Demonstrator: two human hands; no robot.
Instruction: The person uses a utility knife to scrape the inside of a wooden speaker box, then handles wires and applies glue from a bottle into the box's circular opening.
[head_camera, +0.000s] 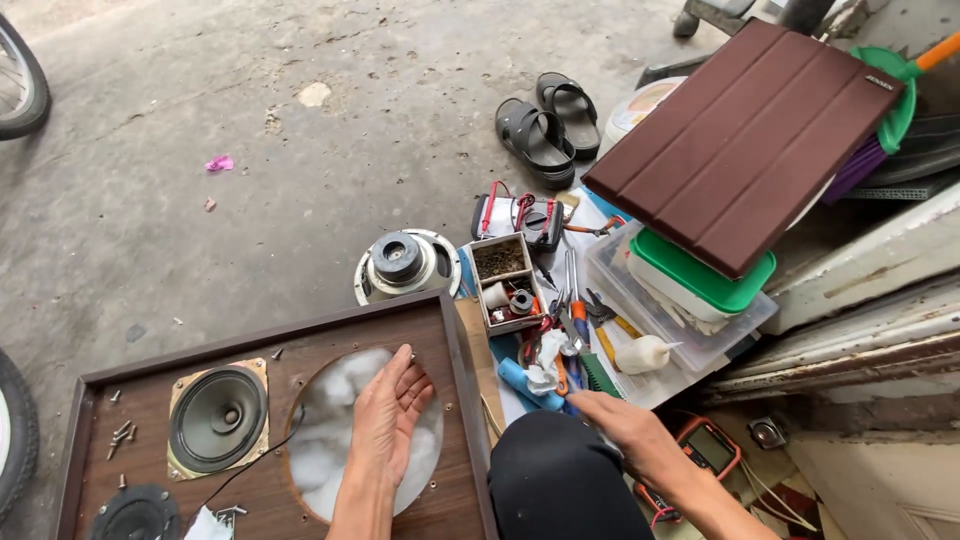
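A brown wooden speaker cabinet (450, 340) lies face up on the floor. My left hand (392, 408) reaches into its large round cutout, fingers apart, resting on the white stuffing (325, 435) inside. A small black speaker cone (217, 416) sits mounted to the left of the hole. My right hand (625, 428) stretches toward a pile of hand tools (575, 325) beside my black-clad knee (560, 480); whether it grips anything is hidden. A loose speaker driver (405, 262) lies magnet up beyond the cabinet.
Several loose screws (120, 435) lie on the cabinet's left. A small box of parts (503, 280), a clear bin (690, 340) with a green-lidded tub, a brown panel (745, 140), black sandals (550, 125), an orange multimeter (710, 448) and bicycle tyres (15, 85) surround me.
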